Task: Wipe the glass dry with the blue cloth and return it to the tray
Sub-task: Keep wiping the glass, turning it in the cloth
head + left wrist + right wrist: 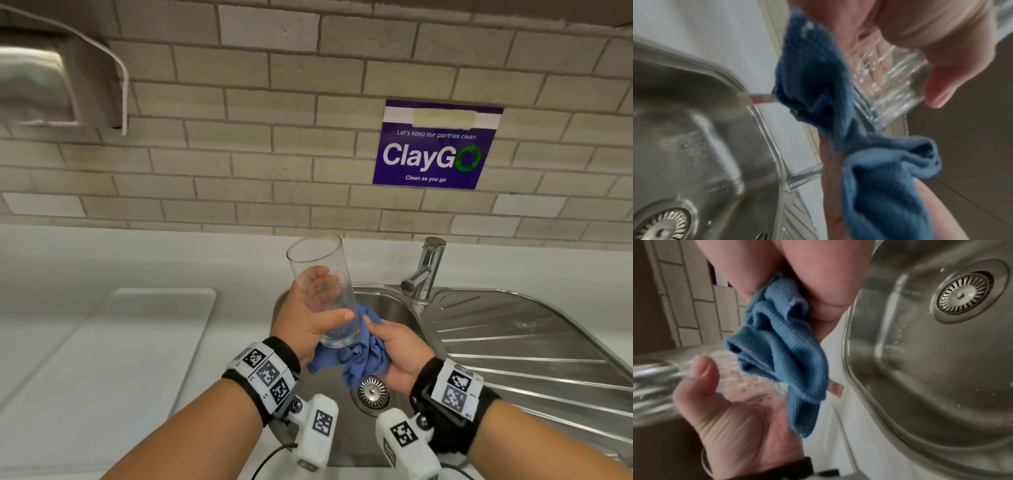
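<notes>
From the head view I saw the left hand (308, 315) wrapped around the lower half of the tall clear glass (322, 291), thumb across its near side and fingers showing through the far wall, so that hand was clenched on the glass. The glass was held above the steel sink (387, 308), tilted with its open mouth leaning toward eleven o'clock and its thick base toward five o'clock. At about four o'clock from the base, the right hand (397, 353) gripped a bunched wad of the blue cloth (363, 356), its fingers curled into the folds; the cloth touched the base of the glass and a loose corner hung beneath the left hand. In the left wrist view I could make out the cloth (818, 78) draped against the glass (896, 84), with water droplets on the glass wall. The right wrist view showed the fingers (818, 280) pinching the cloth (781, 344), a small white and red label dangling from its hem, and the left thumb over the blurred glass (651, 386). The sink's drain strainer (372, 392) lay at six o'clock from the cloth, the chrome tap (424, 270) stood at two o'clock from the glass, and the ribbed drainboard (531, 342) spread toward three o'clock. A pale tray (144, 329) lay on the white counter at nine o'clock, well apart from the glass. On the tiled wall at one o'clock hung a purple sign (435, 144) reading "ClayGo".
</notes>
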A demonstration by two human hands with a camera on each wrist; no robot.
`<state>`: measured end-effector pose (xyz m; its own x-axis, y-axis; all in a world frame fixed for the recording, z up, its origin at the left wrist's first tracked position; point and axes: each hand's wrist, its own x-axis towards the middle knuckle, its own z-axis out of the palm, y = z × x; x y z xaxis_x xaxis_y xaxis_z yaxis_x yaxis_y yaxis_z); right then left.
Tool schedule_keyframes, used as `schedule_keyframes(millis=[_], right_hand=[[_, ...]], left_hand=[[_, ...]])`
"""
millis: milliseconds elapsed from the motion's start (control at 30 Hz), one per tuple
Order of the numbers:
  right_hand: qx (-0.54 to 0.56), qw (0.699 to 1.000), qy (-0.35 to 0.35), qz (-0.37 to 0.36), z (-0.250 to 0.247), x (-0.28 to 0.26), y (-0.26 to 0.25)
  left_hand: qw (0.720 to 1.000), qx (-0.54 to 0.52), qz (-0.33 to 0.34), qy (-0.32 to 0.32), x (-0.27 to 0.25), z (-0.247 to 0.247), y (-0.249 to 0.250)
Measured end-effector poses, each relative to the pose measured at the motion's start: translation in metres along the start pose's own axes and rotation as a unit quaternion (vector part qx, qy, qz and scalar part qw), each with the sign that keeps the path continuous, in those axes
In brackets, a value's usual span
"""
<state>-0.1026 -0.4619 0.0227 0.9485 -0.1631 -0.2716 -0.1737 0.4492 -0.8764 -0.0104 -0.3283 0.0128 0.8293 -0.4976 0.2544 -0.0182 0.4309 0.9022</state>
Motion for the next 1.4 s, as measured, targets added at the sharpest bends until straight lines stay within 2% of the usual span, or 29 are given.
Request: schedule_keyframes(millis=[167, 267, 333, 467, 600, 700, 833, 966, 1033, 1166, 1200, 1300, 1400], right_hand=[[-0.115, 0.990, 0.061, -0.049, 0.003, -0.003, 0.005], [-0.230, 0.959, 0.107, -0.130, 0.011, -0.005, -0.002], [-0.296, 0.932, 0.103, -0.184, 0.017, -0.008, -0.011], [-0.343, 0.903, 0.092, -0.242, 0.028, -0.016, -0.030], [-0.350, 0.899, 0.093, -0.247, 0.027, -0.014, -0.038], [-0.320, 0.911, 0.097, -0.242, 0.026, -0.012, -0.038], [-0.281, 0.926, 0.088, -0.236, 0.031, -0.010, -0.035], [-0.218, 0.952, 0.036, -0.214, 0.038, -0.012, -0.037], [-0.266, 0.936, 0.026, -0.231, 0.039, -0.014, -0.037], [-0.435, 0.857, 0.066, -0.269, 0.040, -0.011, -0.033], [-0.436, 0.852, 0.084, -0.276, 0.042, -0.010, -0.037], [-0.389, 0.865, 0.137, -0.286, 0.042, 0.000, -0.054], [-0.425, 0.846, 0.141, -0.290, 0.044, 0.002, -0.059]], left_hand=[[0.998, 0.012, -0.021, 0.064, 0.002, 0.001, 0.001], [0.997, 0.045, -0.034, 0.061, 0.003, 0.004, 0.004], [0.994, 0.076, -0.056, 0.060, 0.002, 0.005, 0.001], [0.987, 0.100, -0.110, 0.055, -0.006, 0.011, -0.002], [0.984, 0.003, -0.179, 0.010, -0.010, 0.008, 0.004], [0.982, -0.012, -0.184, -0.045, -0.012, -0.002, 0.013], [0.987, 0.002, -0.159, -0.037, -0.013, -0.004, 0.012], [0.985, -0.049, -0.168, -0.010, -0.009, -0.002, 0.010], [0.985, -0.023, -0.173, -0.001, -0.008, -0.002, 0.012], [0.983, 0.061, -0.165, 0.042, -0.006, -0.001, 0.010], [0.983, 0.083, -0.159, 0.042, -0.007, 0.001, 0.009], [0.975, 0.160, -0.153, 0.019, -0.007, 0.003, 0.000], [0.963, 0.215, -0.162, 0.008, -0.008, 0.002, -0.001]])
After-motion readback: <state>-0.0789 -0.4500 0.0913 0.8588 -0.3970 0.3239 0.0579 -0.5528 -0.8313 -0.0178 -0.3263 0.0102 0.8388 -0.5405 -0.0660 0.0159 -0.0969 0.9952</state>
